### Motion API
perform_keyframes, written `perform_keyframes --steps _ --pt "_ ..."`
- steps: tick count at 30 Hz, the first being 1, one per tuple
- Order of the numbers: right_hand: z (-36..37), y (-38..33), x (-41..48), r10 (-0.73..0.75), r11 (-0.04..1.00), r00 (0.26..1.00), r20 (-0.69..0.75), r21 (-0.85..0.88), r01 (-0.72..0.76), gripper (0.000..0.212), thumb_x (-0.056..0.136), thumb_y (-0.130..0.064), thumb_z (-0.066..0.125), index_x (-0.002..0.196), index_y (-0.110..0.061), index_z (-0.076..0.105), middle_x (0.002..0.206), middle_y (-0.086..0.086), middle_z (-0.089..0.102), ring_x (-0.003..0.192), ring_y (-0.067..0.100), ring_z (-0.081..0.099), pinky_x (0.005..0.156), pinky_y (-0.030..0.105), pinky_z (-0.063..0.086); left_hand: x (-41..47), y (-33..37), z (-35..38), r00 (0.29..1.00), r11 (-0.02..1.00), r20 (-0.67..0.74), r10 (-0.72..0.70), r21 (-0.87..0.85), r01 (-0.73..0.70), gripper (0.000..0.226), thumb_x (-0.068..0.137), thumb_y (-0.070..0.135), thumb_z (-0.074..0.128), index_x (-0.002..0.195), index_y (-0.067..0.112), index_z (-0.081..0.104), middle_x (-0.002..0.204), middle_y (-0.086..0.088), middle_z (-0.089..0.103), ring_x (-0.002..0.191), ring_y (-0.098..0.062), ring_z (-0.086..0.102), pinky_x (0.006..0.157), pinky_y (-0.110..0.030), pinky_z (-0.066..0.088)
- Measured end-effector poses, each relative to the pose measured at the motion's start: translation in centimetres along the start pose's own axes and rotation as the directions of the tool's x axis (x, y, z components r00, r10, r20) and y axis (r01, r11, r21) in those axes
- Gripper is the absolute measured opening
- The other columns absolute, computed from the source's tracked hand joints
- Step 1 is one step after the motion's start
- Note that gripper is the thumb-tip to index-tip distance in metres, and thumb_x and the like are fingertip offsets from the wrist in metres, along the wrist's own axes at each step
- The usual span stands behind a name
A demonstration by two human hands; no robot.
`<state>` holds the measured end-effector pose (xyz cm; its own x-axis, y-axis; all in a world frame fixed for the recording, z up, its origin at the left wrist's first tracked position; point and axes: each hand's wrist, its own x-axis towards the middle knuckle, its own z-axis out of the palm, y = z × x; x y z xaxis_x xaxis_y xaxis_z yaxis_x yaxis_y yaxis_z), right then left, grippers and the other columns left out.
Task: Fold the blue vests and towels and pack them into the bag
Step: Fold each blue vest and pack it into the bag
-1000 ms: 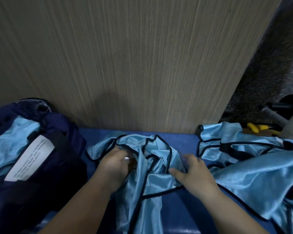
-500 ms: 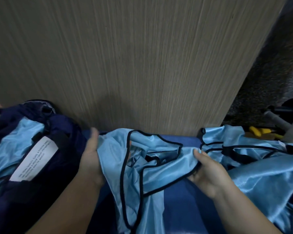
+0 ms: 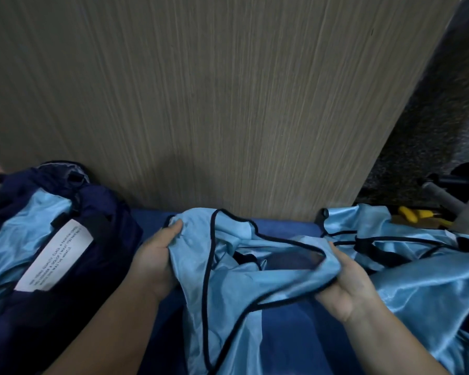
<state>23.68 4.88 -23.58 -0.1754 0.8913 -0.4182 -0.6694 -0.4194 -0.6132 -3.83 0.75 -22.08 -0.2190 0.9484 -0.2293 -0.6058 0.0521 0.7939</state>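
Spread wide since a second ago: blue vest (image 3: 241, 288), just right of the navy bag (image 3: 100, 209). My left hand (image 3: 157, 261) grips its bag-side edge, fingers curled; my right hand (image 3: 349, 288) clutches the far edge. Further right of the bag: heap of vests (image 3: 431, 280).

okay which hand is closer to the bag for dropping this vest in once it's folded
Left, probably. The left hand grips the vest right beside the navy bag; the right hand holds the vest's other end by the pile of vests, farther away.
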Motion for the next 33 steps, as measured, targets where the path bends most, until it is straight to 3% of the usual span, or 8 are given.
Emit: perform_keyframes --steps 4,8,11,13,16,24,28,33 --pt "-0.8 -1.9 0.1 -0.049 0.994 0.999 -0.020 0.097 0.051 0.044 0.099 -0.036 0.047 0.114 0.000 0.068 0.109 0.022 0.070 0.099 0.035 0.069 0.082 0.048 0.055 0.6 0.9 -0.8 0.993 0.993 0.024 0.111 -0.035 -0.111 0.033 0.095 0.014 0.049 0.125 0.005 0.060 0.119 -0.018 0.067 0.106 -0.030 0.067 0.082 -0.038 0.059" --pt "-1.5 -4.5 -0.6 -0.297 0.939 0.953 0.058 0.200 0.281 0.053 0.067 -0.033 0.075 0.114 -0.007 0.072 0.123 0.017 0.066 0.111 0.036 0.065 0.100 0.055 0.041 0.8 1.9 -1.7 0.993 0.989 0.014 0.121 -0.089 -0.119 0.042 0.090 0.021 0.053 0.129 0.007 0.058 0.120 -0.015 0.068 0.103 -0.027 0.069 0.075 -0.037 0.060" --pt "-2.8 -6.3 -0.8 -0.473 0.858 0.871 0.136 0.295 0.420 0.060 0.085 -0.026 0.068 0.140 -0.012 0.049 0.139 0.015 0.055 0.125 0.035 0.056 0.107 0.058 0.035 0.8 1.9 -1.9 0.994 0.993 0.064 0.092 -0.085 -0.087 0.047 0.088 0.027 0.054 0.130 0.006 0.057 0.122 -0.015 0.067 0.106 -0.027 0.068 0.078 -0.040 0.060" --pt "-3.2 -6.8 -0.6 -0.512 0.844 0.840 0.182 0.291 0.451 0.074 0.079 -0.018 0.074 0.144 -0.016 0.038 0.147 0.013 0.047 0.130 0.034 0.052 0.104 0.058 0.038 0.8 1.5 -1.7 0.988 0.993 0.100 0.117 -0.027 -0.114 0.038 0.092 0.022 0.051 0.127 0.010 0.059 0.122 -0.012 0.067 0.108 -0.027 0.067 0.086 -0.042 0.057" --pt "-3.1 -6.2 -0.1 -0.479 0.878 0.846 0.234 0.136 0.459 0.044 0.080 -0.005 0.058 0.117 -0.028 0.048 0.131 0.008 0.059 0.114 0.023 0.063 0.090 0.046 0.053 0.8 0.9 -1.5 0.987 0.990 0.095 0.127 0.046 -0.131 0.034 0.092 0.010 0.050 0.125 0.010 0.060 0.121 -0.013 0.068 0.105 -0.026 0.068 0.084 -0.037 0.058" --pt "-1.8 -3.1 0.6 -0.334 0.876 0.940 0.067 -0.347 0.336 0.036 0.090 0.006 0.055 0.120 -0.013 0.062 0.086 0.010 0.073 0.072 0.016 0.071 0.059 0.025 0.058 1.2 -0.1 -1.1 0.989 0.963 0.068 0.128 0.231 -0.140 0.034 0.086 -0.001 0.060 0.120 0.006 0.058 0.110 -0.014 0.072 0.096 -0.025 0.071 0.073 -0.030 0.060" --pt "-1.6 -3.2 0.5 -0.388 0.844 0.920 0.059 -0.379 0.381 0.048 0.090 0.011 0.048 0.116 -0.026 0.063 0.082 0.015 0.069 0.076 0.023 0.067 0.070 0.032 0.055 1.3 -0.3 -1.3 0.979 0.890 -0.037 0.201 0.425 -0.167 0.069 0.068 0.015 0.080 0.130 0.011 0.049 0.117 -0.010 0.068 0.102 -0.026 0.069 0.095 -0.045 0.052" --pt "-1.3 -2.9 0.4 -0.360 0.828 0.927 0.109 -0.421 0.371 0.061 0.087 0.021 0.038 0.120 -0.024 0.064 0.099 0.011 0.071 0.088 0.021 0.071 0.063 0.024 0.058 1.3 -0.5 -0.8 0.952 0.876 -0.077 0.295 0.420 -0.237 0.089 0.085 0.006 0.071 0.151 0.035 0.020 0.107 0.005 0.060 0.095 -0.009 0.064 0.092 -0.035 0.049"
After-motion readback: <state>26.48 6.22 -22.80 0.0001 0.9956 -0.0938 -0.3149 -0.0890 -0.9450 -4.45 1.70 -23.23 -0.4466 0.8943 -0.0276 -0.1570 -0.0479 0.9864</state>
